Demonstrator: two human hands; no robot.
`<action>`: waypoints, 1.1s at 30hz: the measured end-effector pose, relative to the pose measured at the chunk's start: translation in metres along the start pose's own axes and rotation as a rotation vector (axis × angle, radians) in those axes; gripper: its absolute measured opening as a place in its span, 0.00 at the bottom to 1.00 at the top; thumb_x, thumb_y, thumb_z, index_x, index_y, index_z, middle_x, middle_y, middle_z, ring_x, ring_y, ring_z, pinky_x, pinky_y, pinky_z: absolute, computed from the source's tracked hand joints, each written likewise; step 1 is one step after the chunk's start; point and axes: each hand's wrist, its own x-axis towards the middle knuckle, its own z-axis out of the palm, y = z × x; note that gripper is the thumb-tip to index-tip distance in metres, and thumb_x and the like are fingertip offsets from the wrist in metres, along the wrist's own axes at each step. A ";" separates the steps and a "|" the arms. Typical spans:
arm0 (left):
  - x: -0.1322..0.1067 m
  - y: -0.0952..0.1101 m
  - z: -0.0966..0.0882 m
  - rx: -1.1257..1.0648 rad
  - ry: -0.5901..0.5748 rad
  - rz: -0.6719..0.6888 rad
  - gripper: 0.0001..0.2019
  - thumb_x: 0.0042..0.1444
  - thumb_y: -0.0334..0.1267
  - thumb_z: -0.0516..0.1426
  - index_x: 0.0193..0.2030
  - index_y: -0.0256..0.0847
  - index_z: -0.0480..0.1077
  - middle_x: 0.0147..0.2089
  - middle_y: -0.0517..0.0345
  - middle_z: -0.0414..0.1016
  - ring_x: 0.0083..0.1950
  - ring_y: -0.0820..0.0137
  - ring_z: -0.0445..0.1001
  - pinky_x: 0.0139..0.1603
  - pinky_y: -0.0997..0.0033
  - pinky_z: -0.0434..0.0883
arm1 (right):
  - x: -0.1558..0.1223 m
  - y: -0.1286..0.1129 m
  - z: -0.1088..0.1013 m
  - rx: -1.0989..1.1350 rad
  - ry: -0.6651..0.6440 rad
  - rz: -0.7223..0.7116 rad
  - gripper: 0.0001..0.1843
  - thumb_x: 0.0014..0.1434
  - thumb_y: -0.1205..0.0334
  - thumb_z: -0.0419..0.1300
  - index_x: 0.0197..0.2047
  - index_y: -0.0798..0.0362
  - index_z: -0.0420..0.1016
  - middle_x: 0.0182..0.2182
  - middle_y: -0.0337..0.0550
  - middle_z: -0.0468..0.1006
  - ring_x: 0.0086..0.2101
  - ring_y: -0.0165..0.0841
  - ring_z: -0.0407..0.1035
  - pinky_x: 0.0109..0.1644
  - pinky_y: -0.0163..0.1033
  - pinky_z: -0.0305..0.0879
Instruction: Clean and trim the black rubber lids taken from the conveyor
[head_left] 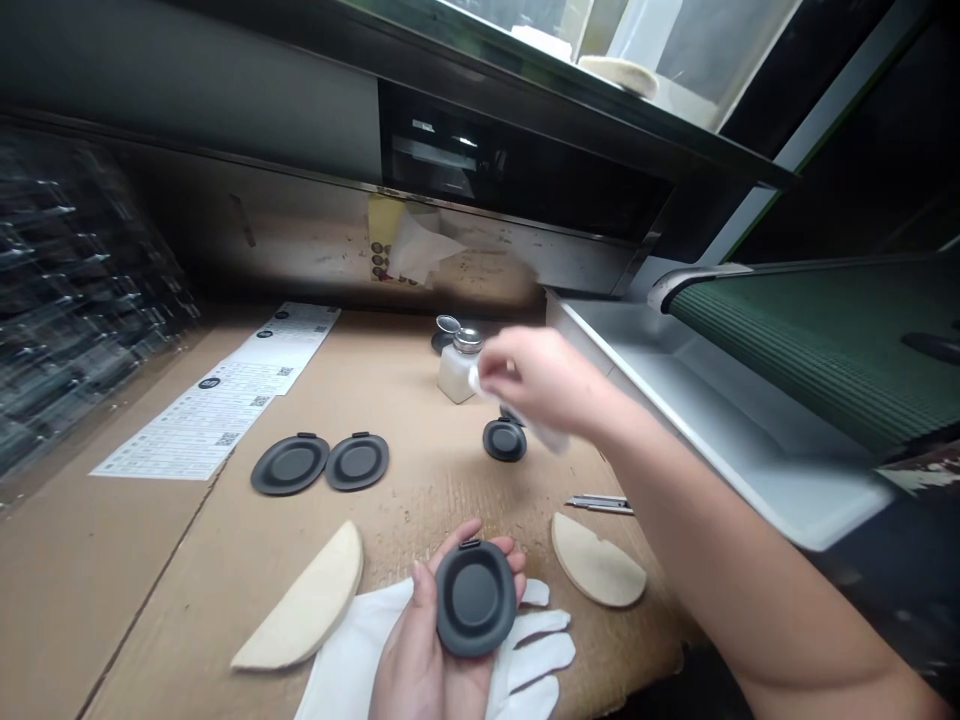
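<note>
My left hand (424,640) lies palm up at the front with its fingers curled round a dark grey rounded lid-like piece (475,600). Slightly blurred, my right hand (536,375) is pinched on a white cloth (551,436) that hangs below it. Just left of that hand stands a small square dispenser bottle (456,372) with a metal top and its cap flipped up. Below the right hand lies another dark piece (504,440). Two more dark pieces, one left (290,464) and one right (357,461), lie side by side on the cardboard.
White gloves (536,650) lie under my left hand, between a left half-round pad (307,605) and a right one (598,560). A utility knife (598,503) lies at right. Beyond are a white tray (750,440), a green conveyor belt (817,340), printed sheets (187,430) and stacked clear plastic trays (75,260).
</note>
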 end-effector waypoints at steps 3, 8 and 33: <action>0.000 -0.001 0.001 0.003 0.005 -0.006 0.18 0.58 0.45 0.51 0.48 0.35 0.71 0.45 0.40 0.77 0.48 0.56 0.74 0.54 0.53 0.67 | -0.058 -0.024 0.012 0.114 -0.158 -0.106 0.04 0.54 0.67 0.59 0.29 0.51 0.73 0.27 0.35 0.72 0.29 0.27 0.66 0.31 0.31 0.56; -0.002 -0.004 0.007 -0.006 -0.042 -0.026 0.16 0.58 0.44 0.51 0.46 0.38 0.73 0.49 0.49 0.76 0.54 0.60 0.69 0.56 0.60 0.65 | -0.102 -0.040 0.043 0.216 -0.171 -0.101 0.06 0.58 0.64 0.56 0.32 0.52 0.73 0.30 0.36 0.73 0.31 0.25 0.67 0.33 0.29 0.58; -0.006 0.000 0.008 0.100 -0.022 -0.011 0.18 0.59 0.45 0.49 0.48 0.36 0.70 0.48 0.42 0.75 0.50 0.57 0.72 0.50 0.55 0.70 | -0.112 0.070 0.046 -0.457 0.083 0.032 0.13 0.63 0.62 0.49 0.29 0.52 0.69 0.28 0.39 0.71 0.30 0.28 0.61 0.24 0.35 0.39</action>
